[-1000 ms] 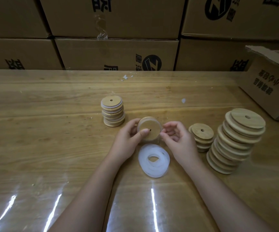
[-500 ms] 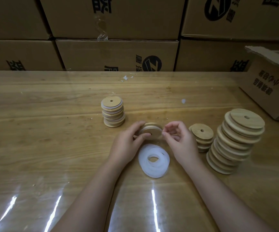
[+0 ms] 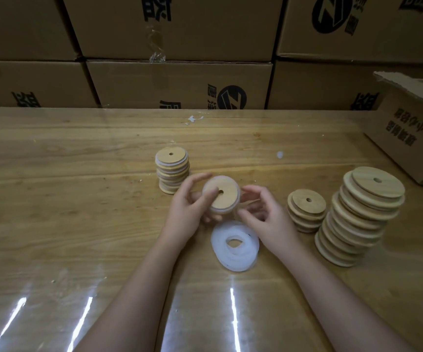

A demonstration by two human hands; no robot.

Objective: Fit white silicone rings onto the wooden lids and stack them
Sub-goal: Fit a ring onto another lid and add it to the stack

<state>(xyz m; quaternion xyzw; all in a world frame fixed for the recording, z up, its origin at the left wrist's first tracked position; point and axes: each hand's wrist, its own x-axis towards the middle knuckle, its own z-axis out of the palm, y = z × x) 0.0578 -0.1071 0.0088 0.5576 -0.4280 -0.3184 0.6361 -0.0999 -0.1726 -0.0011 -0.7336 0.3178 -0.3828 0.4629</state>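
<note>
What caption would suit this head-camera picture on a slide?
Left hand grips a wooden lid, right hand at its edge, near a pile of white silicone rings, between stacks of lids.

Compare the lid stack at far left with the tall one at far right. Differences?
The left stack shows white rings between its lids; the right stack is bare wood. The left stack is short, the right stack clearly taller. The left stack stands fairly straight; the right stack leans, its lids staggered. Both are round wooden lids, with a small hole in the top one.
</note>
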